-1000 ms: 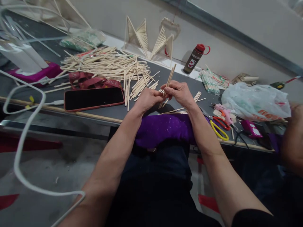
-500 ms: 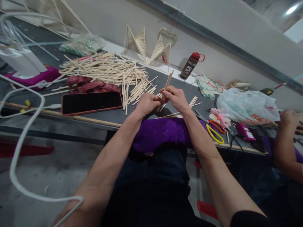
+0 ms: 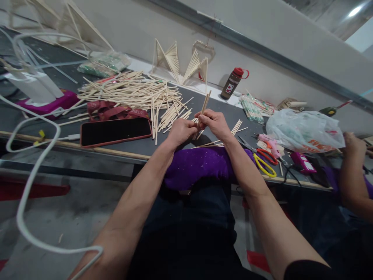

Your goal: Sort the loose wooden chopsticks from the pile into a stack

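Several thin wooden sticks (image 3: pixel 206 102) stand nearly upright between my two hands, above the dark table (image 3: pixel 140 147). My left hand (image 3: pixel 183 131) has its fingers closed on their lower part. Just to the right, my right hand (image 3: pixel 213 121) pinches the same sticks a little higher. Behind and left of my hands lies a large heap of loose sticks (image 3: pixel 125 90), with a smaller group (image 3: pixel 175 114) nearer my left hand. More sticks (image 3: pixel 237 127) lie right of my right hand. A purple cloth (image 3: pixel 198 165) lies below my wrists.
A phone (image 3: pixel 115 131) and a red lanyard (image 3: pixel 116 111) lie left. A bottle (image 3: pixel 232 83) and stick structures (image 3: pixel 166 58) stand behind. Scissors (image 3: pixel 264 165), a pink glue gun (image 3: pixel 269 143) and a plastic bag (image 3: pixel 305 130) lie right. Another person's hand (image 3: pixel 354 146) is far right.
The view has shifted slightly, so the table's left side appears lower and farther right. My hands still hold the sticks in nearly the same position.
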The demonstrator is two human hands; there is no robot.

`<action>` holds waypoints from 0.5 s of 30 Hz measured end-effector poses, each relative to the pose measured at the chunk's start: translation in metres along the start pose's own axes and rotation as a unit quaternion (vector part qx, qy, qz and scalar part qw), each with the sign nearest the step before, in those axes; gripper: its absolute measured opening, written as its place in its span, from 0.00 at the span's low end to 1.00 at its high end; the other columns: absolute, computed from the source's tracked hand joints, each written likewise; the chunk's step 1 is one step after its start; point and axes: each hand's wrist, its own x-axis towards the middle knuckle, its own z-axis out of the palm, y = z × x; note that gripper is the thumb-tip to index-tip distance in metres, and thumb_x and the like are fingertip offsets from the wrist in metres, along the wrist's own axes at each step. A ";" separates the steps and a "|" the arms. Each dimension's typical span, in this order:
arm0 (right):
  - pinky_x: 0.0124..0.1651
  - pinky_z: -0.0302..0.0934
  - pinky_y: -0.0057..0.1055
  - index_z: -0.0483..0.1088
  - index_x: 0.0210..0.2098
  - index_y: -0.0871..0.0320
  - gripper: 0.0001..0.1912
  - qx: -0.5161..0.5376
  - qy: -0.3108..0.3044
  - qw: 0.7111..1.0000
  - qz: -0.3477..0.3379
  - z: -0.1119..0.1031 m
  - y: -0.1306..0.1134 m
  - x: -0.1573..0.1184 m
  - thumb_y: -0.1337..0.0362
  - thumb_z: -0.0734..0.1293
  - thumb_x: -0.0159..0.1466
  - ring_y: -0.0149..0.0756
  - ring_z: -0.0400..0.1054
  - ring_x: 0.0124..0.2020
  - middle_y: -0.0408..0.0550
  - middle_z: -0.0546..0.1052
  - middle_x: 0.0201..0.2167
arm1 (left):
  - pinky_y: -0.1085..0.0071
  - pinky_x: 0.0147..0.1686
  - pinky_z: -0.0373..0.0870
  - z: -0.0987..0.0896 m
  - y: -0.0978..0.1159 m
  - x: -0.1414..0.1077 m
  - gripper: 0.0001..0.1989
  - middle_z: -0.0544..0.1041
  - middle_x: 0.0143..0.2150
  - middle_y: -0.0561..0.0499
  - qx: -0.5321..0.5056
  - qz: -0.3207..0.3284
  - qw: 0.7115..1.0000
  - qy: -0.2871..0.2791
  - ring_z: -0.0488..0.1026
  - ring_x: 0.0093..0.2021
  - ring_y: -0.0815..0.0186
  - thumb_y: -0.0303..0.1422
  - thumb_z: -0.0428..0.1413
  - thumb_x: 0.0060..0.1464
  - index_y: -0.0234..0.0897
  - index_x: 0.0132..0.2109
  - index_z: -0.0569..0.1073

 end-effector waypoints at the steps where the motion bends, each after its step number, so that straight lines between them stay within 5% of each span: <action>1: 0.29 0.64 0.25 0.74 0.33 0.59 0.21 0.008 0.001 1.000 0.008 0.000 0.001 0.000 0.46 0.67 0.59 0.24 0.65 0.24 0.42 0.70 0.25 | 0.70 0.24 0.51 0.000 0.000 0.000 0.09 0.64 0.15 0.55 0.003 0.001 1.000 0.006 0.59 0.21 0.69 0.30 0.53 0.41 0.38 0.23 0.77; 7: 0.28 0.65 0.26 0.74 0.31 0.59 0.20 0.044 0.014 0.999 0.024 0.001 0.005 0.001 0.46 0.68 0.58 0.25 0.66 0.24 0.44 0.72 0.26 | 0.70 0.22 0.50 0.000 -0.001 0.000 0.09 0.62 0.15 0.55 -0.012 -0.011 1.000 0.007 0.57 0.21 0.70 0.34 0.56 0.43 0.38 0.21 0.76; 15: 0.22 0.60 0.22 0.71 0.38 0.58 0.16 0.047 0.158 0.980 0.110 -0.030 0.012 0.001 0.51 0.67 0.60 0.26 0.67 0.22 0.41 0.70 0.22 | 0.71 0.25 0.63 0.001 -0.002 0.004 0.09 0.75 0.23 0.49 -0.217 -0.069 0.972 0.064 0.66 0.22 0.72 0.35 0.59 0.44 0.34 0.29 0.79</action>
